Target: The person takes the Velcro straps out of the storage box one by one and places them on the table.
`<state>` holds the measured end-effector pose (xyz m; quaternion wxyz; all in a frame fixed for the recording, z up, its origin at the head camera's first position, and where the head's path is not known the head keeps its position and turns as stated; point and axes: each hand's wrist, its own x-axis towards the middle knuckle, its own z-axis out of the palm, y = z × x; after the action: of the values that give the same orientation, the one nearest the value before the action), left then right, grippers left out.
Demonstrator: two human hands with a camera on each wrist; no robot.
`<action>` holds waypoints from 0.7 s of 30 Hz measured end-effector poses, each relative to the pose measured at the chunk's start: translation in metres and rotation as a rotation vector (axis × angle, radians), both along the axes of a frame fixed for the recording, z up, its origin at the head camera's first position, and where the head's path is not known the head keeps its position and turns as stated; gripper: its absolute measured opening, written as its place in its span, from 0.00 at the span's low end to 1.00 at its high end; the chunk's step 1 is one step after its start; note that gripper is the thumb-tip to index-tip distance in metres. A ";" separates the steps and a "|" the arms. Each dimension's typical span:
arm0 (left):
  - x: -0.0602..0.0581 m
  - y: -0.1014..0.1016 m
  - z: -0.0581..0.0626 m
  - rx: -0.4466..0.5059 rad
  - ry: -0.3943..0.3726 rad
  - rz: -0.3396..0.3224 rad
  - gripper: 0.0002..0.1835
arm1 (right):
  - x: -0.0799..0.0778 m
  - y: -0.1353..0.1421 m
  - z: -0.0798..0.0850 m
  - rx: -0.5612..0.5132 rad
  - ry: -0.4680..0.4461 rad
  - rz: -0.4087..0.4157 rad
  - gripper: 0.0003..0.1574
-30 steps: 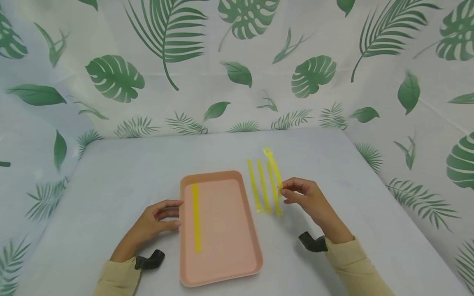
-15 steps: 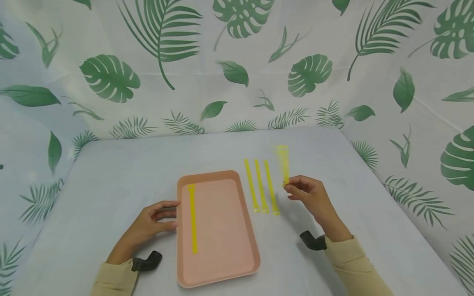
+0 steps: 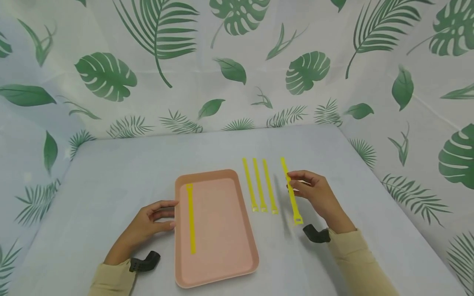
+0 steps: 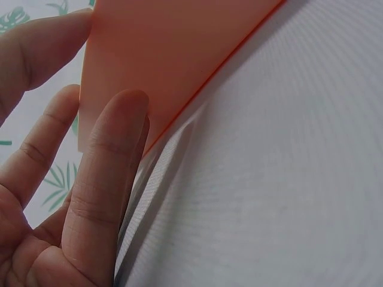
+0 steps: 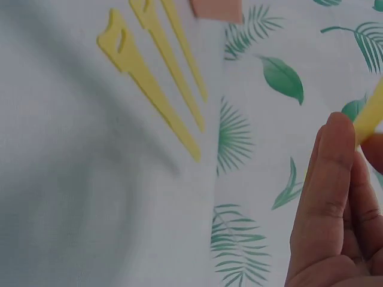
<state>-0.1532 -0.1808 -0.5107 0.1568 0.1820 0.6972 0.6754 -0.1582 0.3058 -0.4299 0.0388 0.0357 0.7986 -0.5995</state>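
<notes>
My right hand (image 3: pixel 320 195) pinches a yellow cable strap (image 3: pixel 294 205) near its middle, above the table. The strap's slotted head hangs toward me and its plain end points away. My left hand (image 3: pixel 144 226) has its fingertips at the left rim of the pink tray (image 3: pixel 226 230), fingers loosely extended; up close, the left wrist view has them against the tray's side (image 4: pixel 161 54). One yellow strap (image 3: pixel 191 222) lies lengthwise in the tray, head at the far end. Right of the tray lie three similar straps (image 3: pixel 260 185), side by side, heads toward me.
A pale cloth covers the table (image 3: pixel 122 168). Leaf-printed fabric (image 3: pixel 229 94) rises behind it and along both sides. Each wrist carries a black camera mount (image 3: pixel 316 233) by its beige sleeve.
The right hand has lifted the strap off the row and shifted slightly right. The strap has flipped, its head swinging from the far end to the near end. My left hand stays at the tray.
</notes>
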 end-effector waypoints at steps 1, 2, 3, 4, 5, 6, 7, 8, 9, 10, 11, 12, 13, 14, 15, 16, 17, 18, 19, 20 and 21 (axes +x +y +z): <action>0.000 0.000 0.000 0.003 0.001 0.001 0.30 | -0.002 0.002 -0.001 -0.002 -0.006 0.009 0.26; 0.000 0.000 0.000 -0.001 0.002 0.002 0.30 | -0.005 0.004 -0.003 -0.014 -0.010 0.020 0.27; 0.000 0.000 0.000 -0.003 0.004 0.002 0.30 | -0.008 0.006 -0.005 -0.022 -0.012 0.029 0.28; 0.000 0.000 -0.001 -0.005 0.005 0.002 0.30 | -0.011 0.008 -0.007 -0.031 -0.012 0.038 0.28; 0.000 0.000 -0.002 -0.005 0.008 0.002 0.30 | -0.014 0.010 -0.009 -0.040 -0.012 0.046 0.28; 0.000 0.000 -0.003 -0.006 0.007 0.003 0.30 | -0.018 0.011 -0.010 -0.041 -0.012 0.057 0.28; 0.000 -0.001 -0.003 -0.010 0.007 0.005 0.30 | -0.022 0.011 -0.012 -0.040 -0.013 0.068 0.28; 0.000 -0.001 -0.004 -0.014 0.011 0.003 0.30 | -0.026 0.011 -0.014 -0.033 -0.015 0.082 0.28; 0.000 -0.002 -0.005 -0.016 0.007 0.005 0.30 | -0.030 0.010 -0.015 -0.019 -0.020 0.094 0.27; 0.000 -0.003 -0.005 -0.019 0.004 0.006 0.30 | -0.034 0.010 -0.016 0.002 -0.026 0.109 0.27; 0.000 -0.003 -0.005 -0.021 0.003 0.008 0.30 | -0.039 0.009 -0.018 0.022 -0.036 0.123 0.27; -0.001 -0.004 -0.006 -0.023 0.001 0.009 0.30 | -0.043 0.009 -0.020 0.036 -0.049 0.137 0.27; -0.001 -0.004 -0.006 -0.024 0.006 0.008 0.30 | -0.047 0.008 -0.021 0.050 -0.067 0.149 0.27; -0.001 -0.004 -0.006 -0.022 0.010 0.005 0.30 | -0.050 0.008 -0.022 0.067 -0.086 0.159 0.27; -0.001 -0.004 -0.007 -0.021 0.010 0.005 0.31 | -0.054 0.008 -0.024 0.084 -0.108 0.165 0.27; -0.001 -0.004 -0.006 -0.017 0.012 0.001 0.31 | -0.057 0.007 -0.026 0.098 -0.129 0.166 0.27; -0.001 -0.004 -0.007 -0.013 0.015 -0.002 0.31 | -0.060 0.007 -0.027 0.109 -0.151 0.164 0.26; -0.001 -0.004 -0.007 -0.012 0.017 -0.006 0.31 | -0.062 0.007 -0.028 0.122 -0.169 0.166 0.26; -0.001 -0.004 -0.006 -0.011 0.018 -0.006 0.31 | -0.063 0.007 -0.030 0.132 -0.185 0.165 0.26; -0.001 -0.004 -0.007 -0.010 0.017 -0.009 0.31 | -0.065 0.007 -0.031 0.141 -0.198 0.163 0.25; -0.001 -0.004 -0.007 -0.010 0.020 -0.010 0.31 | -0.066 0.007 -0.032 0.147 -0.210 0.161 0.25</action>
<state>-0.1547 -0.1847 -0.5173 0.1540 0.1916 0.7012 0.6693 -0.2244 0.3130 -0.4621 0.1673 0.0366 0.8323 -0.5272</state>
